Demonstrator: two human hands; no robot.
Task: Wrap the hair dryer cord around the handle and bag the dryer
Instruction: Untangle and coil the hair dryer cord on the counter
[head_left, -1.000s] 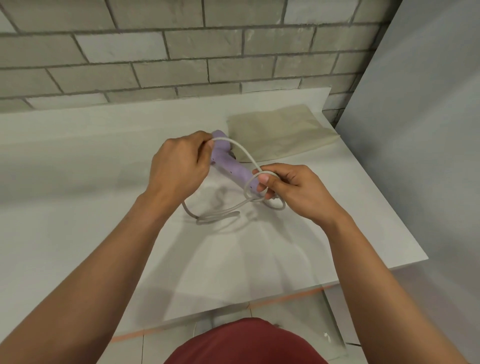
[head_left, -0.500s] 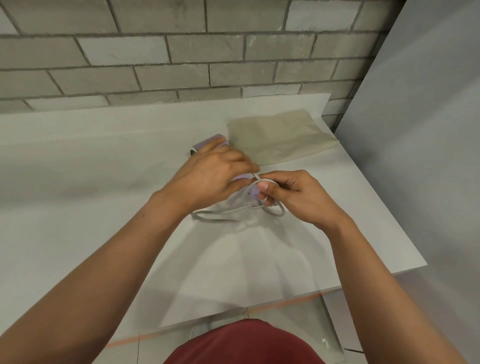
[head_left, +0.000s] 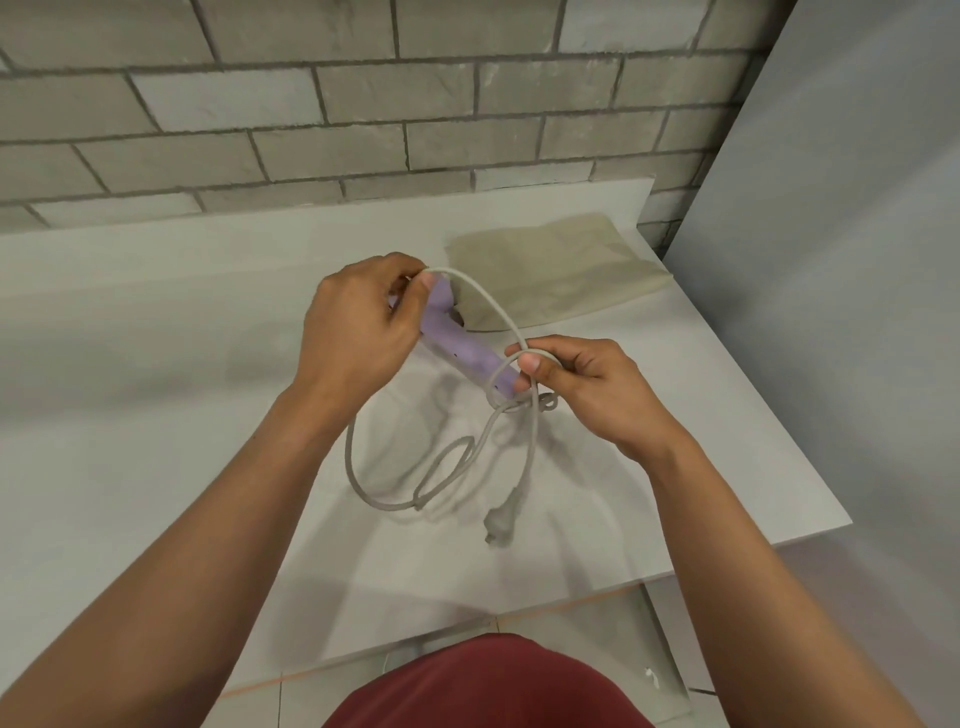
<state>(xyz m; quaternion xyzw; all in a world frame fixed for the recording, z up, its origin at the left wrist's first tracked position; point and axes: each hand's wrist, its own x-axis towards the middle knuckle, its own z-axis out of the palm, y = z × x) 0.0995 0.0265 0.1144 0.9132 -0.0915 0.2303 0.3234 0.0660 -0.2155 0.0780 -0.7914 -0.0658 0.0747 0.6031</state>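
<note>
A lilac hair dryer is held just above the white table, its handle pointing toward my right. My left hand covers the dryer's head end and pinches the grey cord there. My right hand grips the handle's tip, thumb pressing a cord loop wound around it. The cord arcs from my left hand to the handle tip. More slack loops down onto the table, ending at the plug. A beige cloth bag lies flat behind the dryer.
The white table stands against a grey brick wall. A plain grey wall rises along the table's right edge. The table's front edge runs just above my red shirt.
My left hand has swung back up and left from over the handle, drawing the cord into a high arc. More slack and the plug now lie in view on the table.
</note>
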